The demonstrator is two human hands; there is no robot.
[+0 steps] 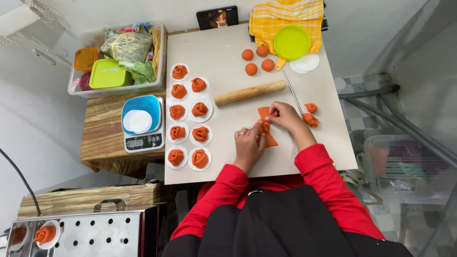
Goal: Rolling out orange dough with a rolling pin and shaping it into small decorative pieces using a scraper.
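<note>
— What are the hands doing?

— Both are on the orange dough strip (267, 127) lying on the pale work board (223, 62). The left hand (248, 145) is curled, fingertips pinched on the strip's lower part. The right hand (284, 115) is bent narrow, fingers closed on the strip's upper end.

— Is the strip lifted?

— Partly gathered between the two hands; whether it leaves the board I cannot tell.

— What lies just beyond them?

— Just right of the right hand, small orange dough scraps (310, 114) and a thin metal rod (293, 93). Above the hands, a wooden rolling pin (249, 92), tilted. Farther up, four orange dough balls (257, 59) beside a lime green lid (291, 42) on a yellow striped cloth (285, 14).

— And to the left?

— Two columns of finished dough roses (189, 124), each on a white paper round. Beyond the board, a blue kitchen scale (143, 123) with white rounds on it, and a clear storage bin (119, 57).
</note>
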